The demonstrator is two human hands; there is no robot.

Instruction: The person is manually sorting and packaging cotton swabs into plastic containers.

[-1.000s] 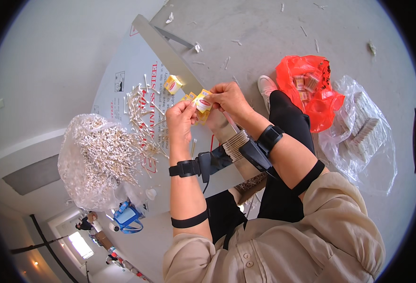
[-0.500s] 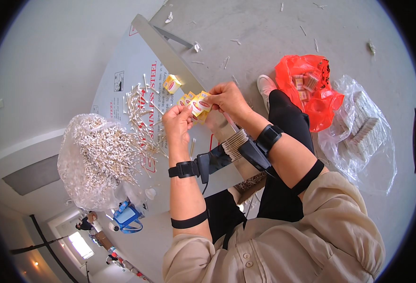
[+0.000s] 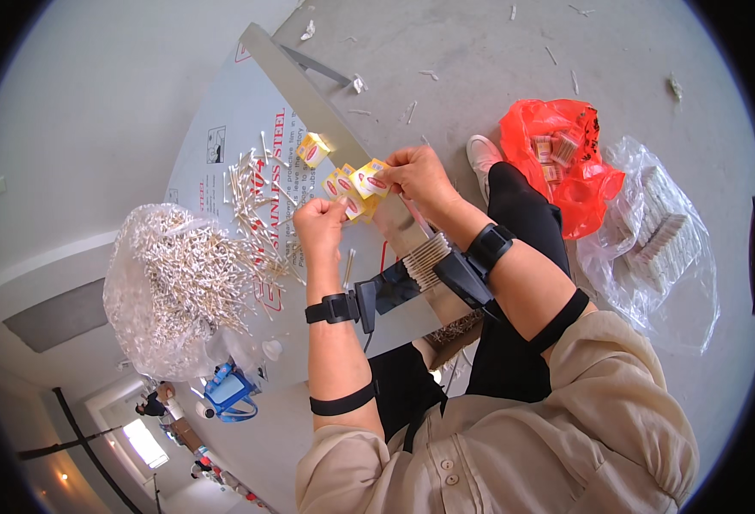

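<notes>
My right hand (image 3: 422,180) pinches a small yellow-and-white printed card (image 3: 367,179) by its right side. More such cards (image 3: 340,182) lie overlapped just beneath and left of it, at the table's edge. My left hand (image 3: 316,226) is closed, thumb and finger together at the lower left of these cards; what it pinches, if anything, is hidden. Beyond them sits a yellow-and-white stack or small box (image 3: 313,150). Loose cotton swabs (image 3: 253,193) are scattered left of my hands. A neat row of cotton swabs (image 3: 426,260) lies beside my right wrist.
A clear bag heaped with cotton swabs (image 3: 185,270) stands on the film-covered metal table (image 3: 223,107) at left. On the floor at right are a red bag with packs (image 3: 596,184) and a clear bag of swab packs (image 3: 660,248). An open box (image 3: 456,336) is near my lap.
My right hand has drawn the card slightly up and right. My left fingertips have come off that card and sit a little lower.
</notes>
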